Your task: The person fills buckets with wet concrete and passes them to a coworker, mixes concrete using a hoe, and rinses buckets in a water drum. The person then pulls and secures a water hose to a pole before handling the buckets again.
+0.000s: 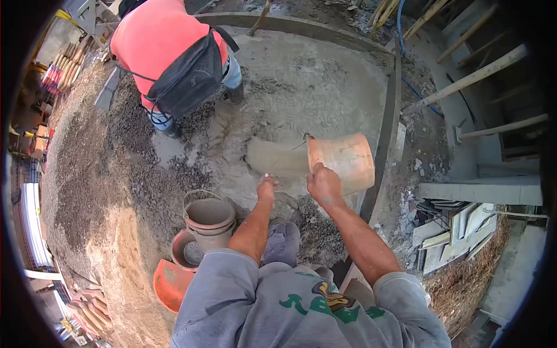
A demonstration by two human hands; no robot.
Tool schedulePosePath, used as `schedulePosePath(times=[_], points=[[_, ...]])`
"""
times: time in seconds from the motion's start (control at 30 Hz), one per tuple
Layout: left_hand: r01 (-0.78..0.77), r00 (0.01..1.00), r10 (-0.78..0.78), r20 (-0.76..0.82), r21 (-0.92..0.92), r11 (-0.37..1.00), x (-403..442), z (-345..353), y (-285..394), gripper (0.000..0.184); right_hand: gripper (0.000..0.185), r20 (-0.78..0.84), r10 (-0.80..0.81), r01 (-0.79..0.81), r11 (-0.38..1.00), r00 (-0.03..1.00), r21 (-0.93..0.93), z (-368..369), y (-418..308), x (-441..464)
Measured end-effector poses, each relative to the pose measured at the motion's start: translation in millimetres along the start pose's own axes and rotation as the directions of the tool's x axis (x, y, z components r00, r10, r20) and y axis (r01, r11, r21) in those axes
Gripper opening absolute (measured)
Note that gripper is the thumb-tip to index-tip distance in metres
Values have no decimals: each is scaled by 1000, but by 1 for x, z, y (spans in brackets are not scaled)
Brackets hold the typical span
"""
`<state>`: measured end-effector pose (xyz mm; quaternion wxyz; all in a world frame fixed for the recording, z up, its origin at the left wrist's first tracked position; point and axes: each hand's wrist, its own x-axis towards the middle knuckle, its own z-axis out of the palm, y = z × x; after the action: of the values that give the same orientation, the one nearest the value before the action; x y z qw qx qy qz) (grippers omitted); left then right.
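Observation:
An orange bucket (348,159) lies tipped on its side in front of me, its mouth facing left. My right hand (325,184) grips the near side of its rim. Greyish liquid (275,158) spreads from the mouth over the wet mix on the ground. To the left of the bucket, my left hand (267,188) hangs above the mix with its fingers partly spread; nothing shows in it. A grey-coated bucket (209,214) with a wire handle stands left of my left forearm. Beside it sits another bucket (183,249) with grey material inside.
A person in a pink shirt (162,37) with a dark backpack bends over at the upper left. Gravel (130,145) is heaped at left. An orange curved piece (171,284) lies near my left sleeve. Formwork boards (390,116) edge the wet slab. Wooden poles (470,78) lean at right.

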<state>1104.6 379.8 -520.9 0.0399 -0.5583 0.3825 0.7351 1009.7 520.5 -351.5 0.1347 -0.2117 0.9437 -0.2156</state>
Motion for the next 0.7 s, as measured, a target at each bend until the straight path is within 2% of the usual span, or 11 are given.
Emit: schedulePosePath(times=[0.07, 0.1, 0.17, 0.27, 0.33, 0.4, 0.43, 0.5, 0.53, 0.63, 0.7], points=[[96, 986, -79, 149, -106, 990, -27, 25, -16, 37, 19, 21, -81, 82, 995, 996, -64, -16, -10, -9], [147, 960, -111, 258, -127, 981, -42, 58, -25, 40, 18, -14, -52, 49, 987, 999, -151, -38, 2, -22], [114, 919, -70, 389, -90, 989, -64, 97, -41, 41, 16, -44, -15, 1, 953, 999, -304, -63, 15, -49], [80, 843, -62, 534, -10, 997, -113, 157, -62, 41, 17, -255, 94, -157, 958, 962, -241, -131, 67, -105], [37, 758, -67, 649, 59, 998, -159, 202, -82, 40, 16, -454, 151, -270, 940, 878, -208, -186, 113, -161], [-61, 634, -101, 766, 179, 982, -218, 243, -105, 40, 17, -682, 230, -411, 905, 694, -113, -240, 149, -240], [-116, 547, -139, 825, 240, 964, -256, 264, -122, 40, 18, -743, 307, -486, 873, 594, -28, -260, 167, -286], [-264, 368, -243, 898, 351, 898, -347, 296, -156, 41, 20, -834, 440, -617, 770, 332, 161, -290, 198, -396], [-360, 260, -289, 921, 370, 856, -394, 305, -177, 40, 20, -864, 465, -633, 732, 195, 252, -297, 202, -455], [-562, -18, -462, 887, 374, 738, -545, 308, -257, 40, 19, -858, 456, -623, 606, -236, 494, -305, 198, -634], [-607, -226, -636, 738, 404, 685, -636, 295, -323, 40, 18, -766, 416, -564, 519, -490, 643, -292, 182, -741]])
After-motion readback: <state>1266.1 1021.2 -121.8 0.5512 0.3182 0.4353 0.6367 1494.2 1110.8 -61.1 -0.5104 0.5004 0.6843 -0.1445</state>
